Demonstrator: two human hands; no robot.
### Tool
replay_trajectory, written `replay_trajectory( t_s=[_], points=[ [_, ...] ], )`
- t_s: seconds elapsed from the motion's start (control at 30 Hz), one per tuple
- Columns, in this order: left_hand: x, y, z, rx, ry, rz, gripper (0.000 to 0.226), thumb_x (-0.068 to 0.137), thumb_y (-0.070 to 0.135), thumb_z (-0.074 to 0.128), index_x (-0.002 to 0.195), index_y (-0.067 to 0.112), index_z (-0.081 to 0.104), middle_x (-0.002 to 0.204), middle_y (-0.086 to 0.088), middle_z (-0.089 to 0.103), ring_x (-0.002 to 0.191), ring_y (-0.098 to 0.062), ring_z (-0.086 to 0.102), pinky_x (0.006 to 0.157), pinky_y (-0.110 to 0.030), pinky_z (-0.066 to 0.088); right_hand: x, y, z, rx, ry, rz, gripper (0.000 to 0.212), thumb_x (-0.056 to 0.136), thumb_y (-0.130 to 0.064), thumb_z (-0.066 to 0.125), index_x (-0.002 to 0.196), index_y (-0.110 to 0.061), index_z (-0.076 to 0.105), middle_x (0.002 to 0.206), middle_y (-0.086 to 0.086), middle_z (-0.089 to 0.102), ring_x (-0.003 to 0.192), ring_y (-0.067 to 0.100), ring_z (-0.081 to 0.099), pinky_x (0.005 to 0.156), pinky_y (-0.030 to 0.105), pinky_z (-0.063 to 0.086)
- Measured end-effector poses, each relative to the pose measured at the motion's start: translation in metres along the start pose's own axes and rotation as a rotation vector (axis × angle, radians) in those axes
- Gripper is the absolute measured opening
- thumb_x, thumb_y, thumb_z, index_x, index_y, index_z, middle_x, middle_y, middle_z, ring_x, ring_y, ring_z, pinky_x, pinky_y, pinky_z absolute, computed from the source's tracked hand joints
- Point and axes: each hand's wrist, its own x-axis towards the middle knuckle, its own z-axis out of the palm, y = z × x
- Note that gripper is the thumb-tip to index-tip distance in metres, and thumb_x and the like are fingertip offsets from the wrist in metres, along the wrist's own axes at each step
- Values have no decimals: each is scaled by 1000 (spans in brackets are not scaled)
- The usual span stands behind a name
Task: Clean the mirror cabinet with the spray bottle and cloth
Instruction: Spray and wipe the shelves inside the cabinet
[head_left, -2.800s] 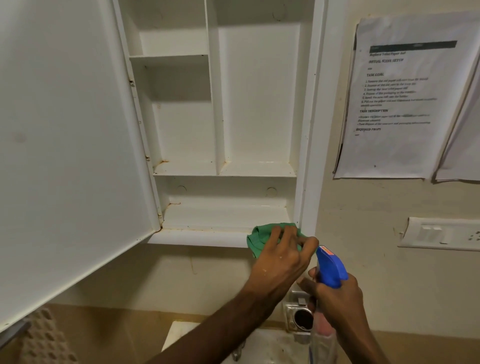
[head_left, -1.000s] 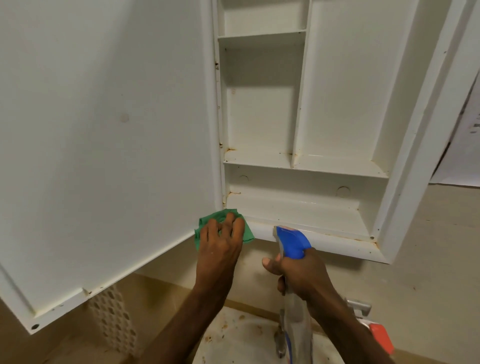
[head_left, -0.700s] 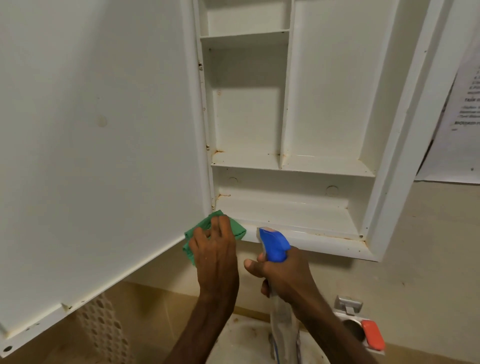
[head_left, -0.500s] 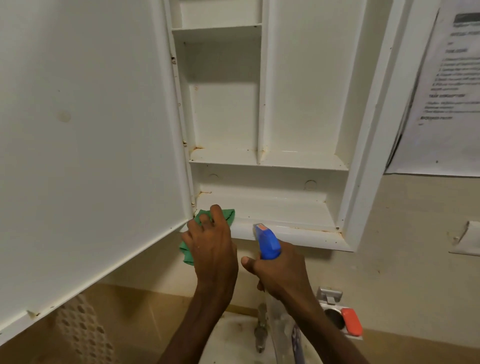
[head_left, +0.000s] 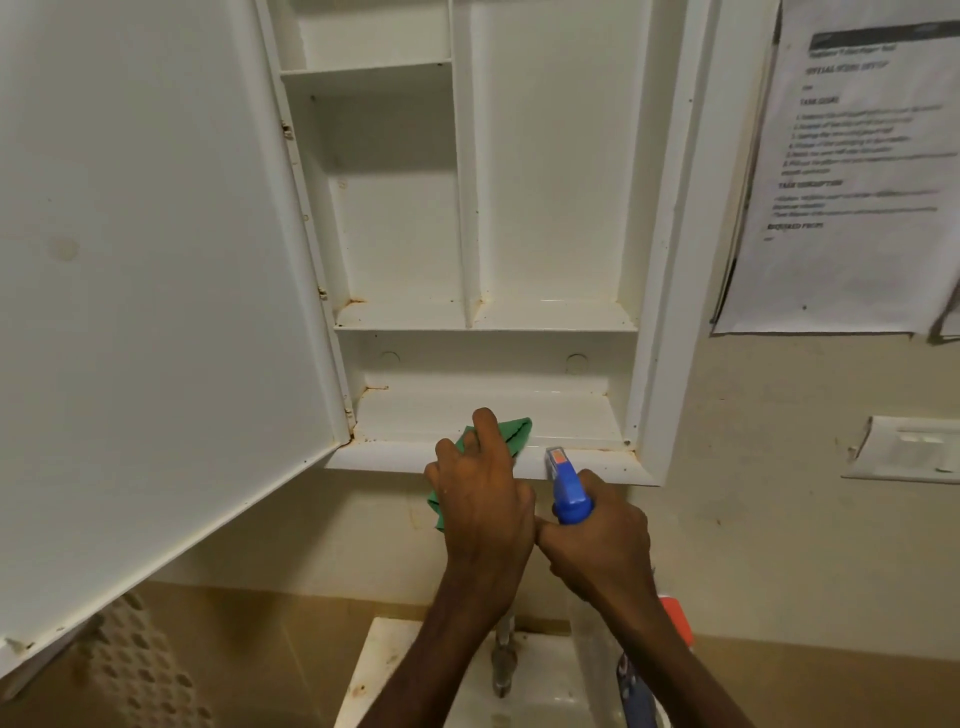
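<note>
There is one view only, from the camera on my head. It faces the wall straight ahead, tilted slightly up into the open cabinet (head_left: 483, 208), and stands close to it: the shelves fill the middle and the open door (head_left: 156, 286) takes the whole left side. My left hand (head_left: 480, 499) and right hand (head_left: 602, 535) reach in from the bottom edge. A printed sheet (head_left: 847, 171) on the wall runs off the right edge, and a sink (head_left: 384, 670) shows low down between my forearms.
</note>
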Motion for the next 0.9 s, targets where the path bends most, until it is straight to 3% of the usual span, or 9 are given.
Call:
replay_trajectory(
  t_s=[0.07,0.27,0.53,0.67,0.83,0.9],
  points=[
    [-3,9,2,-29,-8,-2,55,88,25,60,132,20,27,121,-10,48,109,-22,47,91,-32,49,-2,3,-6,11,19,-28,39,74,-26,82,92,-21,47,73,0,55,65,19,55,65,34,54],
    [-14,42,16,-93,-58,45,56,87,24,61,131,20,26,117,-11,46,107,-22,48,90,-33,51,-4,22,-33,75,99,4,29,77,-17,80,91,-12,55,75,14,62,67,35,61,68,49,59],
    [-25,80,38,-237,-86,87,49,86,15,58,126,20,31,112,-10,47,101,-19,51,83,-27,52,-1,44,-71,37,147,22,25,76,-18,78,89,-6,60,71,14,62,66,35,59,66,42,55],
    [-30,87,43,-282,-74,82,47,86,12,57,126,19,32,112,-9,47,102,-20,51,82,-27,52,-5,53,-84,47,134,14,24,73,-12,80,83,-14,58,66,5,59,59,24,54,60,30,51],
    [-26,79,36,-376,-64,154,31,86,9,56,112,15,40,105,-8,56,93,-18,54,69,-25,50,-15,49,-86,92,88,8,25,72,-11,81,84,-11,59,67,7,59,57,22,54,60,31,52],
    [-24,77,31,-413,-66,180,22,86,7,55,103,13,43,97,-7,59,87,-20,56,63,-26,47,-18,43,-86,132,53,22,24,73,-7,79,87,-10,60,68,7,61,55,19,56,54,29,54]
  ],
)
